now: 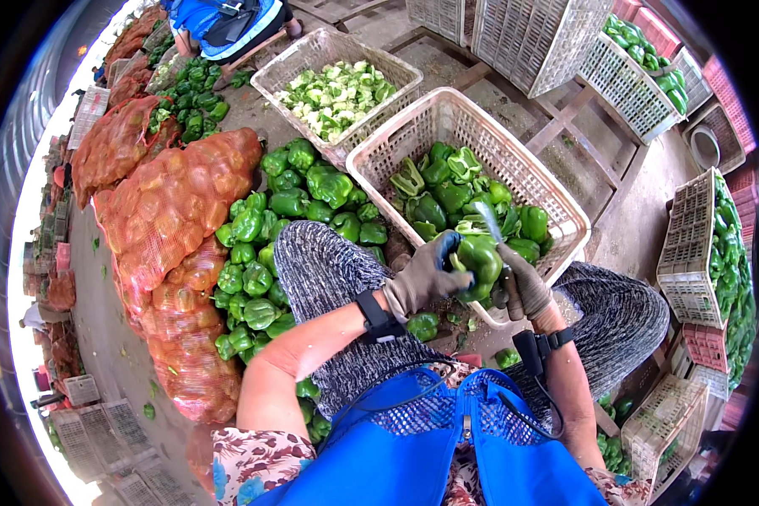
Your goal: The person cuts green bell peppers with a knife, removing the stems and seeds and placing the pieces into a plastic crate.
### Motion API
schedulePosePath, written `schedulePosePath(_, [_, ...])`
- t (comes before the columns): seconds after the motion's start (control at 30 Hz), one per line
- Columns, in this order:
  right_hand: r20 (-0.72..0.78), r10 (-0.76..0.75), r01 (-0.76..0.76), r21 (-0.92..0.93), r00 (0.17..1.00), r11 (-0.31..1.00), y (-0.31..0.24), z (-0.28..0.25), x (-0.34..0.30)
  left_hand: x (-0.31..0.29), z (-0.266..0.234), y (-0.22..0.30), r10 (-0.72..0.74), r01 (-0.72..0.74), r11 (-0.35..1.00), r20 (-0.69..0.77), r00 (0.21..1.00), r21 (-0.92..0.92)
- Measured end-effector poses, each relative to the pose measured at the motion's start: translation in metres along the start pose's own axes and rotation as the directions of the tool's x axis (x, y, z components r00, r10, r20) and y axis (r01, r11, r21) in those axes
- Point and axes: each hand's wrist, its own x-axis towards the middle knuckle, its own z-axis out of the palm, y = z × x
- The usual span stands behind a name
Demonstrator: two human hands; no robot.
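My left hand, in a grey and dark work glove, is closed around a green bell pepper held in front of my knees. Closed on a knife, my gloved right hand is right beside that pepper. The knife's blade points up and away from me, and the fingers hide most of its handle. Just beyond both hands stands a pale plastic crate with green peppers in it, a few of them cut open.
Whole green peppers lie heaped at my left, beside orange mesh sacks. A second crate holds pale green cut pieces. Crates of peppers line the right side. A person in blue sits at the far left.
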Motion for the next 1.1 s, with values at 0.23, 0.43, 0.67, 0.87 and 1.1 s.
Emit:
schedulePosePath(0.23, [-0.018, -0.06, 0.062, 0.154, 0.998, 0.986, 0.003, -0.001, -0.006, 0.01, 0.007, -0.002, -0.027, 0.094, 0.869, 0.143, 0.989, -0.485])
schedulePosePath(0.43, [-0.048, -0.078, 0.083, 0.124, 0.996, 0.989, -0.003, 0.003, 0.004, 0.026, 0.006, -0.005, -0.078, 0.105, 0.887, 0.079, 0.994, -0.45])
schedulePosePath(0.67, [-0.151, -0.163, 0.177, 0.082, 0.975, 0.981, 0.001, 0.002, 0.02, 0.05, 0.002, -0.019, -0.075, 0.076, 0.997, -0.038, 0.996, 0.02])
schedulePosePath(0.87, [-0.277, -0.268, 0.294, 0.054, 0.923, 0.954, 0.005, 0.007, 0.034, 0.064, -0.005, -0.017, -0.078, 0.081, 0.989, -0.03, 0.996, 0.121])
schedulePosePath(1.1, [-0.195, -0.341, 0.291, -0.245, 0.92, 0.925, -0.005, 0.008, 0.029, 0.062, -0.026, -0.035, -0.236, 0.261, 0.937, -0.131, 0.963, 0.233])
